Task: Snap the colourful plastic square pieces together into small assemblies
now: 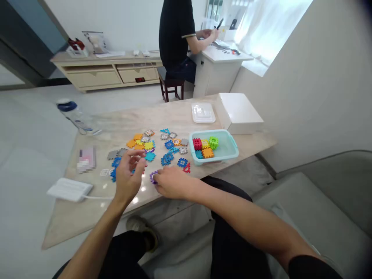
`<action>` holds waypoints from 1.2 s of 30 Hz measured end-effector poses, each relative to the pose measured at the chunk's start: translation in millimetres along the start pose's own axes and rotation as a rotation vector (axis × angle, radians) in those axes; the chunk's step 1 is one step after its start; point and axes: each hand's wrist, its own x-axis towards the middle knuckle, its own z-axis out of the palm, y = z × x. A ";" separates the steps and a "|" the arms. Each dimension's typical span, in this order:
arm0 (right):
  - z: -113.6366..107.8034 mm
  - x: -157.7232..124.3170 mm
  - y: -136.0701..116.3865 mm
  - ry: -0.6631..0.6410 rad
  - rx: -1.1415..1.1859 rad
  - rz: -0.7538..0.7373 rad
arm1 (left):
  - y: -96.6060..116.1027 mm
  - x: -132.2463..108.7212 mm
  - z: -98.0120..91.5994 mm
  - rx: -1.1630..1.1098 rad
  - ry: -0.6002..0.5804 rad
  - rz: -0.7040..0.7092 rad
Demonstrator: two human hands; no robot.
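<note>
- We take the clear plastic tub (232, 150) with the teal rim as our landmark; it sits on a marble-topped desk (174, 112).
- Inside the tub are small built blocks of interlocking pieces: a red cube (197, 144), a green cube (213, 142), an orange one (207, 153), and yellow and teal ones packed beside them.
- Much is still unbuilt: loose square pieces (149, 156) in orange, yellow, blue, grey and white lie in a wide scatter just left of the tub.
- Our right hand (171, 182) is nearest the tub, and its fingertips (156, 179) are closed on a purple piece (153, 177) at the near edge of the scatter (its far side is hidden by the fingers).
- Our left hand (130, 178) is farther left of the tub, raised over the blue pieces, its fingers curled and its thumb apart, with nothing we can see in it.
- The two hands are apart but close, with the purple piece just beside the left hand.
- Behind the tub lie a clear lid (203, 112) and a white box (238, 112), while a water bottle (77, 116) and a white pad (69, 189) with a cable lie well left of it.
</note>
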 end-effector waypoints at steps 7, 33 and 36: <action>7.3 9.1 17.1 -0.316 -0.019 0.033 | -57.2 19.6 -13.9 -0.027 0.101 -0.304; 47.9 84.6 11.0 -0.320 -0.345 0.164 | -65.6 27.7 -109.5 -0.709 0.334 -0.703; 62.6 83.8 4.8 -0.328 -0.402 0.117 | -65.8 28.4 -108.8 -0.815 0.272 -0.787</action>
